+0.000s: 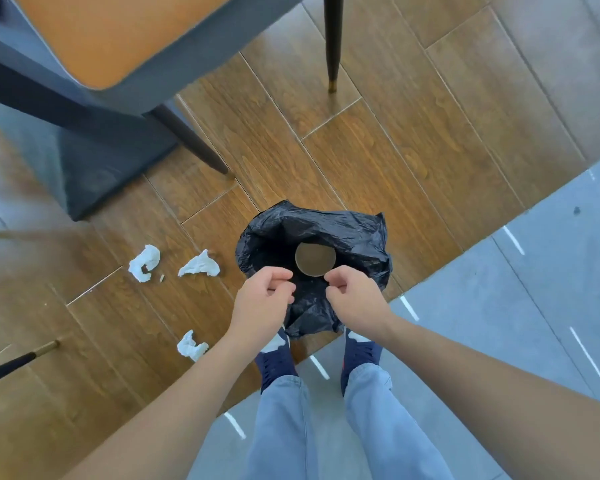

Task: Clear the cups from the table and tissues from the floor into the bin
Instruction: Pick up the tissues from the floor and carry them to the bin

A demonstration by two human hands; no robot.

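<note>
Over the bin (354, 233) your left hand (262, 299) and right hand (355, 299) hang loosely curled, holding nothing; a cup (315, 259) sits inside, while three tissues (199, 264) wait on the floor (413, 133) to your left.

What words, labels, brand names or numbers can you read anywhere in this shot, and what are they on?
No readable text anywhere.
Cup in the black bin bag: only a plain brown round face shows, no print.
Shoes: white patches, no legible logo or lettering.
Three crumpled tissues on the wooden floor: blank.
Chair: no label visible.
Grey tiles: white dashes only, not characters.
</note>
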